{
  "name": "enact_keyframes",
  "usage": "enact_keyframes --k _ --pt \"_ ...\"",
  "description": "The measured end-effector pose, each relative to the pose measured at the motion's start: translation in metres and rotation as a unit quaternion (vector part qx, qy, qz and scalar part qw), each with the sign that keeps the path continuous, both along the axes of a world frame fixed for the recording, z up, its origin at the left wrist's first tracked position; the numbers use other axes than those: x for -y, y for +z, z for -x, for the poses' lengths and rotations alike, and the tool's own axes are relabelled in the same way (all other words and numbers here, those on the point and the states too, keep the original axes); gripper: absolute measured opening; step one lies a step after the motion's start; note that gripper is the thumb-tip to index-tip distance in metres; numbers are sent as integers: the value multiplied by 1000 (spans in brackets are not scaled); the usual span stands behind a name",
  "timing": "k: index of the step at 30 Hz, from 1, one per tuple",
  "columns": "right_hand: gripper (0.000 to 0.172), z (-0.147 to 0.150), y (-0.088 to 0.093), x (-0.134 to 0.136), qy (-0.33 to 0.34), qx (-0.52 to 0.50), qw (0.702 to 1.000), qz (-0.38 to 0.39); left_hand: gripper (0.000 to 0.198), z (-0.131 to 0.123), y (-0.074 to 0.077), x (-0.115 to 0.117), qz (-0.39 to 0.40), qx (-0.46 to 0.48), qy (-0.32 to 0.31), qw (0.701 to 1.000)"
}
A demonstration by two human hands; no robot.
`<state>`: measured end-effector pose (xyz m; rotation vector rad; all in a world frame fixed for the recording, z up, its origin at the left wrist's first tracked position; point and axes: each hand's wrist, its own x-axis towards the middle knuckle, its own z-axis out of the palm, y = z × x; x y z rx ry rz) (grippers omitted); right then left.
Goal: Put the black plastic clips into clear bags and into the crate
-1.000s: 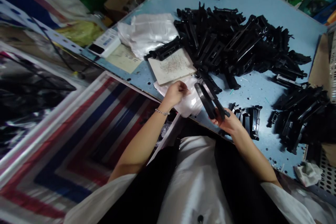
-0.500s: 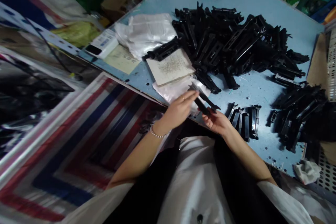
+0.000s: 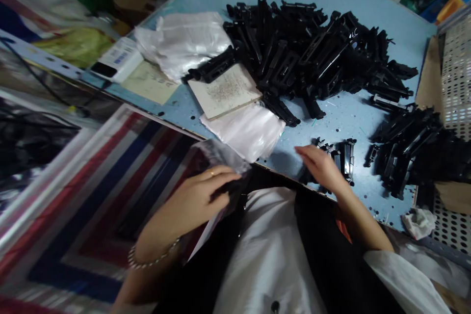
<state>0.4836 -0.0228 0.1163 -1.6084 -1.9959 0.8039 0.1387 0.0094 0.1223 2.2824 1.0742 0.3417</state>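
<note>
The left hand (image 3: pixel 195 196) is curled around a clear plastic bag (image 3: pixel 222 154). The open right hand (image 3: pixel 320 167) sits just beside a row of black moulded-plastic parts (image 3: pixel 344 159)!

One left hand (image 3: pixel 195 196), one right hand (image 3: pixel 320 167), one held plastic bag (image 3: pixel 222 154).

Black plastic part (image 3: pixel 230 189) half hidden by the left hand (image 3: pixel 195 194), inside a blurry clear bag (image 3: pixel 223 154); specks (image 3: pixel 224 92) on a pad of paper (image 3: pixel 224 92) too small to tell; perforated crate (image 3: pixel 456 83) cut off at the right edge.
</note>
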Motion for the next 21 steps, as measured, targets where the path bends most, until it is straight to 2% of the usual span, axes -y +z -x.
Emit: enact_keyframes --k 1,3,6,8,10,11,13,14,16,19,21 --pt "38 -14 4 -2 -26 80 996 -21 39 12 -13 -4 29 -47 18 998" --pt "41 -33 11 -5 -45 223 974 -14 39 25 -52 -17 103 -152 47 982" --pt "30 -36 19 2 -49 356 929 93 38 22 -112 -37 196 -250 82 945" --pt "29 -26 20 13 -61 418 890 169 34 16 -131 -44 214 -260 91 937" --pt "33 -14 15 24 -65 452 866 205 23 10 -127 -46 219 -256 90 937" --pt "32 -8 11 28 -68 454 864 206 19 6 -118 -46 221 -243 87 941" --pt "27 0 4 34 -78 437 875 194 30 -9 -94 -44 209 -171 84 959" --pt "24 2 0 35 -84 425 882 185 35 -20 -82 -44 181 -118 93 972" --pt "22 5 -5 36 -95 406 892 172 33 -50 -64 -47 75 -19 122 989" --pt "27 4 -7 37 -105 397 895 173 18 -94 -61 -64 -70 8 148 986" --pt "30 -2 -7 38 -108 395 892 192 15 -108 -68 -79 -77 14 151 985"
